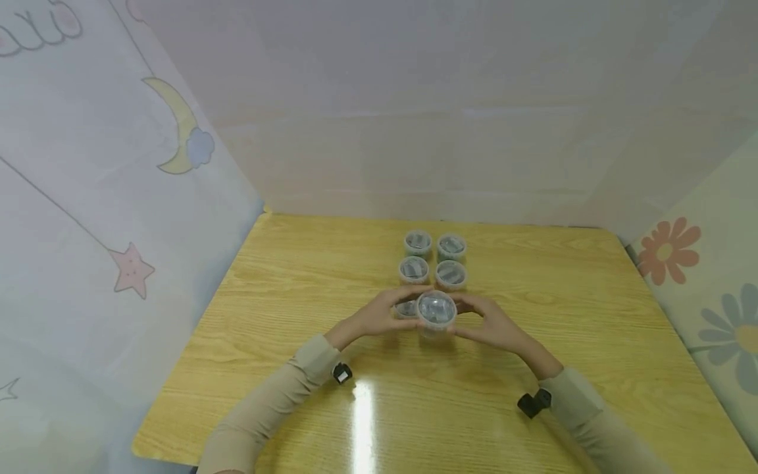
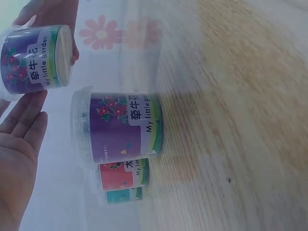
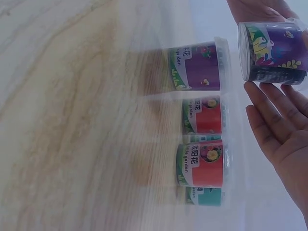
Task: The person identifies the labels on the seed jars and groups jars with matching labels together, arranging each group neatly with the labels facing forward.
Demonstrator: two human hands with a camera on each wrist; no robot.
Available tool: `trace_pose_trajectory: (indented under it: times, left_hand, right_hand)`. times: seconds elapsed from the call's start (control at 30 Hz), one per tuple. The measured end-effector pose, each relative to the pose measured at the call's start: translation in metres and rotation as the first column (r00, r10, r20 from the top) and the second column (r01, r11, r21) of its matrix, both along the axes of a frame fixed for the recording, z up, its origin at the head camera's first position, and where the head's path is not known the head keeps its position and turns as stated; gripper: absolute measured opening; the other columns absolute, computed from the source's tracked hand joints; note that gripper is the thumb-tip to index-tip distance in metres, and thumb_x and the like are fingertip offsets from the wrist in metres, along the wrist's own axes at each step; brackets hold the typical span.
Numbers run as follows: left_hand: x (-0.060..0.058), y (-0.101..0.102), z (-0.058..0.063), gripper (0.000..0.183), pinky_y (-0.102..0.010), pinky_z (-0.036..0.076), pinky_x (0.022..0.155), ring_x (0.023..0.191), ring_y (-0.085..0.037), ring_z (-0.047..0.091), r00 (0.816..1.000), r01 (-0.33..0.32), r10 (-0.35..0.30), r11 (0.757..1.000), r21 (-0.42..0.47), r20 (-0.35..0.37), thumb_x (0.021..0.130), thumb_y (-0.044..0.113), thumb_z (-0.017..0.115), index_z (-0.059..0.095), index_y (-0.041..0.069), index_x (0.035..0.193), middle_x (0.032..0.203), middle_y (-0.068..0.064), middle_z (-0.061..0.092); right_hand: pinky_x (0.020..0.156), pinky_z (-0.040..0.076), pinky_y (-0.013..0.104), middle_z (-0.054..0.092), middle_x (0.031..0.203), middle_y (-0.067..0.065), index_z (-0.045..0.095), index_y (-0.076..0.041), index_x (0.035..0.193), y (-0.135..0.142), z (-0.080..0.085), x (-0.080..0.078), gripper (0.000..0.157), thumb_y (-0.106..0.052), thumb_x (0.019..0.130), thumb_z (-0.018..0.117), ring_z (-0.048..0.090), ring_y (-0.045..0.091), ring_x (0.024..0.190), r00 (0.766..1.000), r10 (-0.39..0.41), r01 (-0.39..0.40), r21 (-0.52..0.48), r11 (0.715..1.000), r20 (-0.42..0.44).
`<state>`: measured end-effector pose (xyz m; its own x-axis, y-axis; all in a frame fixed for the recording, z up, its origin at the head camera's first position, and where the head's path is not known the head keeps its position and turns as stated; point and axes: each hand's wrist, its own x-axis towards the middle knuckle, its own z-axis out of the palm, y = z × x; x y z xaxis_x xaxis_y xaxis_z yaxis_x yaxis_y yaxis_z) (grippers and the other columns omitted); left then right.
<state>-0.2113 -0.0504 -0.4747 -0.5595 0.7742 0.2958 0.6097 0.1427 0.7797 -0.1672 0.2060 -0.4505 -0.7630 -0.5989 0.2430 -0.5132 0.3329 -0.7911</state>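
Note:
Between my two hands, raised over the table, is a clear-lidded plastic cup [image 1: 436, 309] with a purple "My little garden" label [image 2: 29, 60]. My left hand [image 1: 379, 315] holds its left side, and my right hand [image 1: 493, 322] grips the right side, fingers and thumb about the wall. Dark contents show through the lid. A second purple-labelled cup [image 2: 120, 127] stands on the table just beyond, partly hidden behind the left hand in the head view. The raised cup's base shows clear of the wood in both wrist views.
Behind stand two red-labelled cups [image 3: 202, 163] and, farther back, teal-labelled cups [image 3: 204, 196], in two columns. They rest on a wood-grain table [image 1: 284, 263]. A pale wall sheet [image 1: 379, 164] rises at the table's back edge, with printed side panels left and right.

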Motion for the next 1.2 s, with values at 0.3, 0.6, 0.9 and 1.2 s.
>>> trace_pose_trajectory:
  times: [0.3, 0.6, 0.9, 1.2]
  left_hand:
    - [-0.005, 0.002, 0.003, 0.068, -0.03, 0.039, 0.104, 0.126, -0.017, 0.046, 0.995, -0.088, 0.087, 0.996, 0.019, 0.05, 0.086, 0.04, 0.062, 0.036, 0.011, 0.143, 0.142, -0.003, 0.043]
    - [-0.009, 0.006, 0.004, 0.077, -0.029, 0.039, 0.104, 0.126, -0.019, 0.045, 0.985, -0.131, 0.127, 0.991, 0.023, 0.119, 0.082, 0.033, 0.07, 0.028, 0.023, 0.146, 0.142, -0.003, 0.041]
    - [0.0, 0.012, 0.02, 0.079, -0.028, 0.045, 0.098, 0.119, -0.027, 0.051, 0.974, -0.185, 0.18, 0.982, 0.026, 0.138, 0.081, 0.013, 0.072, 0.027, 0.009, 0.146, 0.137, -0.013, 0.044]
    - [0.003, 0.01, 0.034, 0.076, -0.032, 0.046, 0.097, 0.117, -0.031, 0.052, 0.951, -0.185, 0.168, 0.982, 0.044, 0.259, 0.084, 0.012, 0.069, 0.026, 0.009, 0.146, 0.136, -0.016, 0.043]
  right_hand:
    - [0.089, 0.048, 0.05, 0.059, 0.122, 0.006, 0.049, -0.012, 0.132, 0.008, -0.017, -0.021, 0.054, -0.016, 0.083, 0.07, 0.061, 0.022, 0.103, 0.998, -0.053, 0.053, 0.007, 0.999, 0.028]
    - [0.088, 0.049, 0.048, 0.059, 0.12, 0.017, 0.049, 0.002, 0.129, -0.004, 0.024, -0.016, 0.05, -0.009, 0.084, 0.068, 0.062, 0.032, 0.1, 0.996, -0.067, 0.066, 0.018, 0.998, 0.055]
    - [0.089, 0.047, 0.055, 0.058, 0.121, 0.018, 0.048, 0.002, 0.13, -0.006, 0.024, -0.02, 0.048, -0.008, 0.086, 0.065, 0.061, 0.034, 0.101, 0.995, -0.066, 0.067, -0.014, 0.998, 0.072]
    - [0.091, 0.045, 0.057, 0.051, 0.128, 0.02, 0.034, 0.002, 0.14, -0.006, 0.016, -0.02, 0.065, -0.009, 0.086, 0.067, 0.057, 0.034, 0.106, 0.989, -0.029, 0.039, -0.064, 0.997, 0.145]
